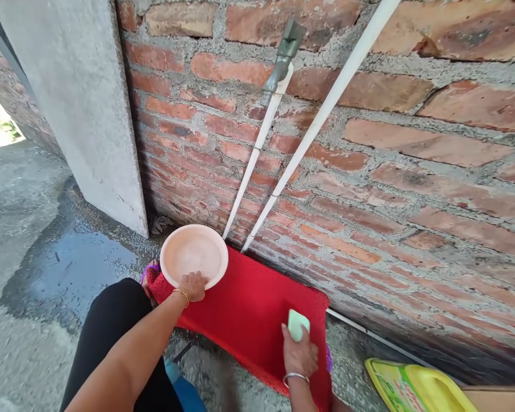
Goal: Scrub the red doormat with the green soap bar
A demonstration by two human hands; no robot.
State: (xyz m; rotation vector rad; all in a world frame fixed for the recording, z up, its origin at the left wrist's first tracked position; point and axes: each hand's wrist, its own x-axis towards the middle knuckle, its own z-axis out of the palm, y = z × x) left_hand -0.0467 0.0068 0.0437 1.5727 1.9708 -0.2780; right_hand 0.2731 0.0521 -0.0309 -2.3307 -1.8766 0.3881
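Observation:
My left hand [194, 285] is closed on the near rim of a pale pink plastic basin [168, 269], its fingers reaching over the edge. The basin rests at the left end of a red cloth or mat [257, 300] with a fuzzy edge. What supports the red cloth is hidden beneath it. In my right hand [299, 352] is a light green bar of soap [298, 325], gripped between thumb and fingers above the right part of the cloth. The basin looks shallow; whether water is in it I cannot tell.
A brick wall [395, 189] with white pipes [313, 137] rises just behind the cloth. A grey slab [86, 114] leans at the left, beside a wet patch [81, 263] on the concrete. A yellow plastic jug [429, 389] lies at the lower right.

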